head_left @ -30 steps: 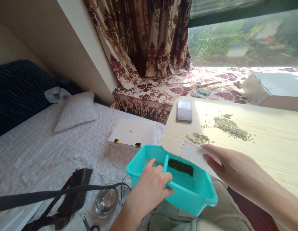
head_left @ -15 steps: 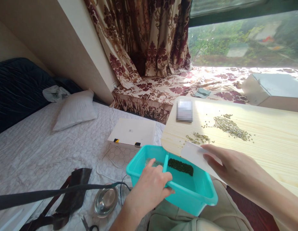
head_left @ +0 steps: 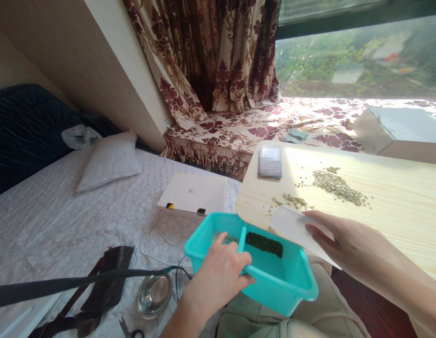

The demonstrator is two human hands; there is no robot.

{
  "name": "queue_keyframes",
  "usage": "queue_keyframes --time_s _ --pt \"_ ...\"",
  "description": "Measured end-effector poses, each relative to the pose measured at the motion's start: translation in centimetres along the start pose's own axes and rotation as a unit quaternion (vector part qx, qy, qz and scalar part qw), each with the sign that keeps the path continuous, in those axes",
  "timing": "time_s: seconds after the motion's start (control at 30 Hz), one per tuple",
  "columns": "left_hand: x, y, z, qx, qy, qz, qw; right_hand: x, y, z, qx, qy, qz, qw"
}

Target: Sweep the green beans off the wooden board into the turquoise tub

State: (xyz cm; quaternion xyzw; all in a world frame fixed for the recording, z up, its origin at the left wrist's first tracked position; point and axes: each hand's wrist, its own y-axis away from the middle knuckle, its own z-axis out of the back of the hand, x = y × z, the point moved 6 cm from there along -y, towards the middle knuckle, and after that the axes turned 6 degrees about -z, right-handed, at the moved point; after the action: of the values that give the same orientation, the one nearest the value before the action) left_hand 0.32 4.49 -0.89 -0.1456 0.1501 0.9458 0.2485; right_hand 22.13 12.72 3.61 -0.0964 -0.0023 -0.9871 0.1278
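My left hand (head_left: 225, 270) grips the near rim and divider of a turquoise two-compartment bin (head_left: 288, 305), its index finger reaching over the left compartment. A dark green heap of mung beans (head_left: 264, 244) lies in the right compartment; a few small bits show in the left one. My right hand (head_left: 339, 234) holds a white card (head_left: 295, 227) between thumb and fingers. The card hangs tilted over the bin's far right rim and the edge of the wooden table (head_left: 393, 188). Just beyond it sits a small patch of beans (head_left: 293, 202), with a larger scatter (head_left: 339, 188) farther right.
A pixelated packet (head_left: 270, 162) lies on the table's far left corner. On the bed are a white box (head_left: 193, 191), a metal bowl (head_left: 155, 293), scissors (head_left: 128, 328) and a dark strapped bag (head_left: 114, 270). A black strap (head_left: 80, 283) crosses at left.
My right hand and the card have shifted slightly to the right. My left hand and the bin stay where they were.
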Motion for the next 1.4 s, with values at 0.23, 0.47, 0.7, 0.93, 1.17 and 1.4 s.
queue_keyframes --time_s 0.23,0.47,0.7,0.93,1.17,1.4 --pt "-0.1 0.0 0.1 0.009 0.0 0.005 1.0 0.1 -0.9 0.6 -0.028 0.045 -0.013 0.999" --pt "-0.1 0.0 0.1 0.009 -0.005 0.009 1.0 1.5 -1.7 0.5 -0.039 0.05 0.003 0.998" --pt "0.0 0.1 0.1 0.004 0.0 0.005 1.0 0.8 -1.6 0.7 -0.061 0.045 0.003 0.997" --pt "0.0 0.0 0.1 0.01 0.006 0.01 1.0 0.6 -1.7 0.4 -0.025 0.072 -0.023 0.997" --pt "0.1 0.1 0.0 0.003 0.011 0.006 1.0 1.2 -1.6 -0.1 -0.024 0.032 0.009 0.999" --pt "0.1 0.2 0.0 0.004 0.005 0.005 1.0 1.4 -1.6 0.0 0.001 0.024 -0.004 1.0"
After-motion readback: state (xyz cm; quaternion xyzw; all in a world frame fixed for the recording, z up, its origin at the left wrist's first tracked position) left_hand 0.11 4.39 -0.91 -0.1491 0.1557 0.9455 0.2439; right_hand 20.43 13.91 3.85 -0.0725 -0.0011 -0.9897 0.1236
